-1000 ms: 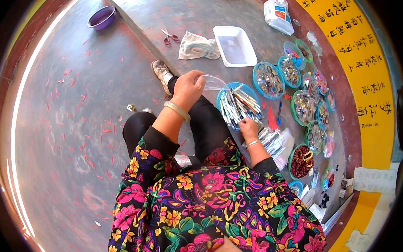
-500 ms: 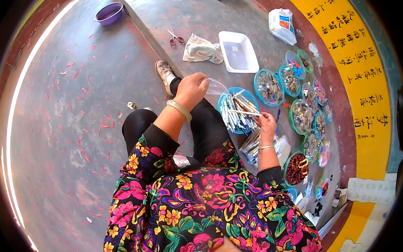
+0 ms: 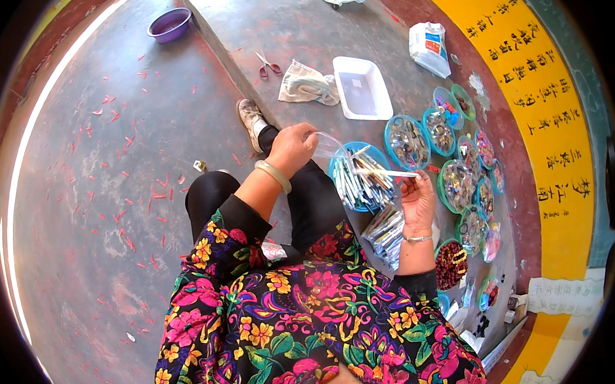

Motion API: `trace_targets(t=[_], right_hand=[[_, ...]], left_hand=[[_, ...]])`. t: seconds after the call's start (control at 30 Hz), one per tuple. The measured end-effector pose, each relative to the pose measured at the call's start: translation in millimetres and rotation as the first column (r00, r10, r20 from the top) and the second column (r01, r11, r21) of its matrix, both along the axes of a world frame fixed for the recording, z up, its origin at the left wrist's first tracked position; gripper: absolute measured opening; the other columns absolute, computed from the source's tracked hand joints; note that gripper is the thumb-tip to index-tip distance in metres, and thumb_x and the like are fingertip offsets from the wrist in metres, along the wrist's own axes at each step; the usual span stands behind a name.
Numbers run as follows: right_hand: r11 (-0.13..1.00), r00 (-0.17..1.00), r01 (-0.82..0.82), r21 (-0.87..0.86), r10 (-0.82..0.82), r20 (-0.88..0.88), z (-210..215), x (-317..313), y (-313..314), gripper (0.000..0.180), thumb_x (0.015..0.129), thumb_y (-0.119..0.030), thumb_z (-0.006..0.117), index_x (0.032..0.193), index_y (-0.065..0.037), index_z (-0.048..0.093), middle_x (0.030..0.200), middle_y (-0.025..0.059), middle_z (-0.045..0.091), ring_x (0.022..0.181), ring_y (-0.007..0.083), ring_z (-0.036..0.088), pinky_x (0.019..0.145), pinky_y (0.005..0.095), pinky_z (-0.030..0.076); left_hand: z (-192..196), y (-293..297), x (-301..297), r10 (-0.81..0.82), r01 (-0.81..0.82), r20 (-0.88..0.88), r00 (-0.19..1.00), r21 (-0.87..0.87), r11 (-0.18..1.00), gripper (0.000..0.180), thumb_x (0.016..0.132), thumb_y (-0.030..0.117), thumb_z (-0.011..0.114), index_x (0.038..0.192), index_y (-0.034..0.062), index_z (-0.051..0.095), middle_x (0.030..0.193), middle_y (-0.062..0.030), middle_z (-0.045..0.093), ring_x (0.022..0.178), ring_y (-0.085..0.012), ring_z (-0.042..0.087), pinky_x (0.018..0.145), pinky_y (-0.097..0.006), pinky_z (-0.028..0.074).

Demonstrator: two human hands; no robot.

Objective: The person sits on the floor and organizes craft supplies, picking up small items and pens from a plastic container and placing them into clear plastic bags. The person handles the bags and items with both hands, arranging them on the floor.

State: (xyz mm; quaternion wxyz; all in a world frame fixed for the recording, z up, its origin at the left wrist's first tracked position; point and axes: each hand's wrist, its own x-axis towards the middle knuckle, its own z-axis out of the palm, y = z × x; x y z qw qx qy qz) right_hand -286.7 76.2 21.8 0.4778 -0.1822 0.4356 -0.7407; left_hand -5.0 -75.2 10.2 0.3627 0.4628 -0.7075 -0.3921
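My left hand [image 3: 292, 148], with a pale bangle at the wrist, is closed on the edge of a thin clear plastic piece [image 3: 329, 144]; its exact kind is unclear. That piece reaches over the blue basket [image 3: 332, 175], which is heaped with pens [image 3: 363, 189]. Between the fingertips of my right hand [image 3: 417, 202] is a slim white pen [image 3: 392, 173], lying nearly level above the basket's right side. Its far end points toward the plastic piece; whether they touch cannot be made out. More pens [image 3: 385, 237] lie in a pile just nearer than the basket.
To the right stand several round baskets [image 3: 409, 142] of small items. Farther off are a white tray [image 3: 386, 98], a cloth [image 3: 307, 84], scissors [image 3: 269, 66] and a white package [image 3: 429, 49]. A purple basin [image 3: 169, 26] is at far left. Red scraps litter the floor.
My right hand has moved a little to the right with the white pen, which now reaches farther past the basket's edge. My left hand keeps its hold on the plastic piece.
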Motion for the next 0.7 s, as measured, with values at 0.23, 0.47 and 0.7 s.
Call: trace_targets(t=[0.23,0.47,0.7], right_hand=[[0.974,0.988,-0.144,0.174,0.151,-0.028,29,36,7,0.014,0.084,-0.008,0.058,0.099,-0.006,0.057,0.084,0.0070,0.064,0.076,0.0168,0.065,0.060,0.0254,0.053],[0.950,0.978,-0.200,0.242,0.177,0.113,17,110,55,0.012,0.092,-0.009,0.052,0.102,-0.007,0.058,0.090,0.0044,0.060,0.079,0.0137,0.060,0.065,0.0259,0.051],[0.729,0.795,-0.605,0.322,0.573,0.196,4,90,99,0.020,0.092,-0.006,0.048,0.109,-0.003,0.056,0.100,0.0119,0.062,0.086,0.0196,0.063,0.077,0.0317,0.053]], left_hand=[[-3,-1,2,0.000,0.001,-0.056,0.998,0.002,1.000,0.027,0.077,0.020,0.053,0.091,0.0002,0.066,0.085,-0.0200,0.065,0.083,-0.0361,0.062,0.077,-0.040,0.049],[-2,1,0,-0.019,0.019,-0.074,0.997,-0.006,1.000,0.026,0.078,0.019,0.053,0.089,-0.0001,0.066,0.084,-0.0208,0.065,0.082,-0.0368,0.062,0.077,-0.040,0.048],[-1,3,1,-0.015,0.014,-0.064,0.998,-0.014,1.000,0.027,0.078,0.020,0.052,0.089,0.0000,0.066,0.084,-0.0207,0.065,0.083,-0.0372,0.061,0.077,-0.041,0.048]])
